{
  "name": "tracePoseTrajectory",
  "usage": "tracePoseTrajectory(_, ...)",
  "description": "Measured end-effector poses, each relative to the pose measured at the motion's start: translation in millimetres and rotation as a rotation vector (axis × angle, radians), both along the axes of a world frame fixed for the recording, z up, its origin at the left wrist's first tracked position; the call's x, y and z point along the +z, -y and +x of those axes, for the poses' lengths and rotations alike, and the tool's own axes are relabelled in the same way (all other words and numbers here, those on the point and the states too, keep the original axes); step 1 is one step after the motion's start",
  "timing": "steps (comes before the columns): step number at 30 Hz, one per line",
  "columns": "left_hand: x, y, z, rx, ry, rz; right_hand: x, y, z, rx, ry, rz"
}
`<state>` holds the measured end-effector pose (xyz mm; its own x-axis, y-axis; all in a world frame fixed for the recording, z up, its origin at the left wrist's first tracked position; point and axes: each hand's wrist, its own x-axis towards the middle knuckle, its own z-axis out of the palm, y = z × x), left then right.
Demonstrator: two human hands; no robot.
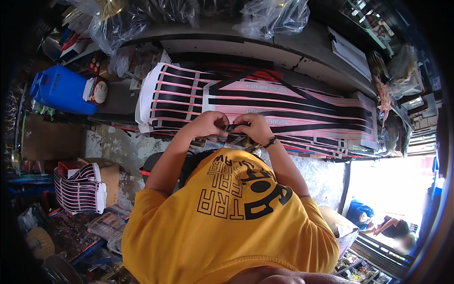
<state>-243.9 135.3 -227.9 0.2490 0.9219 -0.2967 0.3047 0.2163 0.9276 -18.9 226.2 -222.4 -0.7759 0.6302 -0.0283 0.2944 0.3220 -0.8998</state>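
Both hands meet at the near edge of a shelf. My left hand (208,124) is closed, thumb and fingers pinching a small dark piece (229,128). From the other side my right hand (255,128), with a dark band at its wrist, pinches the same piece. Its exact kind is too small to make out. Just beyond the hands lies a long stack of pink sheets with black strips (283,102), pale printing between the strips. A loose black strip (295,90) runs slantwise over the stack, and something red (269,75) shows behind it.
A blue plastic jerrycan (64,90) lies at the left, beside a round-labelled roll (99,92). Clear plastic bags (274,16) hang over the upper ledge. Lower left, more striped sheets (80,189) lean on a cardboard box (111,182). Two people sit outside the bright opening at right.
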Motion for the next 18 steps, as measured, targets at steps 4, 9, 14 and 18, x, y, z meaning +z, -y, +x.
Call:
tracePoseTrajectory(4,-42,-14,-30,0.117,0.182,-0.041,2,-2,1,-0.015,0.064,-0.048)
tracePoseTrajectory(9,-98,-42,-28,0.685,-0.614,0.469,8,-2,-5,-0.1,-0.098,-0.035)
tracePoseTrajectory(14,-99,-51,-18,0.72,-0.7,0.359,14,-11,-7,-0.162,0.018,0.02)
tracePoseTrajectory(18,-79,-49,-16,0.647,-0.481,0.369,11,-19,-9,-0.183,0.043,0.102)
